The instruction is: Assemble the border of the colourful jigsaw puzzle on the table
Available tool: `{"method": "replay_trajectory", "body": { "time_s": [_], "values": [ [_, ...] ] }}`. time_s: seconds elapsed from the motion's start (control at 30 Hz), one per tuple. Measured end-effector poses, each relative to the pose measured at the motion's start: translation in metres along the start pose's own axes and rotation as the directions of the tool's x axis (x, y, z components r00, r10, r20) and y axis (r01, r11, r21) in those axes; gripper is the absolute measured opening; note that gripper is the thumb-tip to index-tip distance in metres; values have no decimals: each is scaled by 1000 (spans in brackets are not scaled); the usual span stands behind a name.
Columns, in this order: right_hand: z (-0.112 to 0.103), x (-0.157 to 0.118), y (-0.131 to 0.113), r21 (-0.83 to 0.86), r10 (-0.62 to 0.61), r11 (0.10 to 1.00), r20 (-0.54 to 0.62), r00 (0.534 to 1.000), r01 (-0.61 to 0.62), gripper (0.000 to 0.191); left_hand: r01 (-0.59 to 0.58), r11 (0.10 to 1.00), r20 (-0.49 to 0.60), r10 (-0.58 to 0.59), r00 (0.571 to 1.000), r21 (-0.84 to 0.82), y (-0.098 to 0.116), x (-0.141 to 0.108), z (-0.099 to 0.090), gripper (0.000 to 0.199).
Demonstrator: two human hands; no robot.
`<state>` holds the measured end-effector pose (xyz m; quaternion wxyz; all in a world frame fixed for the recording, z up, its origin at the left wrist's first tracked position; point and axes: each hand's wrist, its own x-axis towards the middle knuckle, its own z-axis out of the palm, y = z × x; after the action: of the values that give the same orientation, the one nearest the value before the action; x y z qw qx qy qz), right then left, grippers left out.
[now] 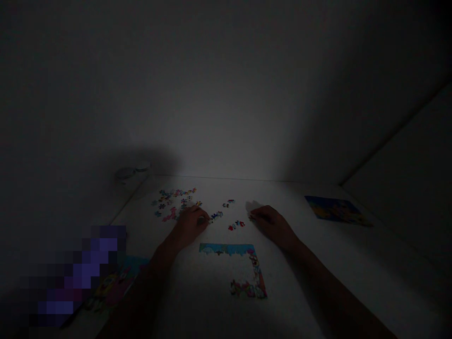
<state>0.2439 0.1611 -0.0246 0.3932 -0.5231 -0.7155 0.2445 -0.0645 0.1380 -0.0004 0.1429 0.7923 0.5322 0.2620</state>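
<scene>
Scattered jigsaw pieces (pixel 173 203) lie in a loose heap on the white table (pixel 289 207), just beyond my left hand (pixel 190 225). The fingers of that hand curl down at the heap's right edge, and the dim light hides whether they hold a piece. My right hand (pixel 270 225) rests palm down, its fingertips by a small dark-edged piece (pixel 251 216). Between the hands sit small clusters of pieces (pixel 236 225). A partly joined puzzle border (pixel 233 268) lies nearer me, below and between my hands, with a white middle.
A colourful printed picture card (pixel 337 210) lies at the table's right. Another colourful printed sheet (pixel 116 282) sits at the near left edge beside a pixelated purple patch (pixel 77 273). Two round white containers (pixel 132 173) stand at the far left corner against a wall.
</scene>
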Motion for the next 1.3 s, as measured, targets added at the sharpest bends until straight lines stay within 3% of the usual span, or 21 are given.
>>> {"method": "replay_trajectory", "body": {
  "time_s": [0.33, 0.53, 0.8, 1.13, 1.3],
  "values": [
    [-6, 0, -12, -38, 8, 999, 60, 998, -6, 21, 44, 999, 11, -44, 999, -30, -1, 5, 5, 8],
    [-5, 0, -7, -42, 2, 999, 53, 999, 0, 22, 61, 997, 17, -60, 998, -45, -2, 3, 7, 6],
    [-6, 1, -3, -54, -7, 999, 45, 999, 9, 20, -16, 999, 72, 18, 997, -29, -6, 0, 3, 36],
    [-6, 1, -5, -56, 4, 998, 56, 998, -1, 23, -23, 999, 70, 26, 997, -45, -3, 4, 3, 10],
    [-5, 0, -3, -38, -15, 999, 54, 998, 17, 22, 23, 998, 63, -19, 998, -64, 1, 4, 2, 8]
  ]
}}
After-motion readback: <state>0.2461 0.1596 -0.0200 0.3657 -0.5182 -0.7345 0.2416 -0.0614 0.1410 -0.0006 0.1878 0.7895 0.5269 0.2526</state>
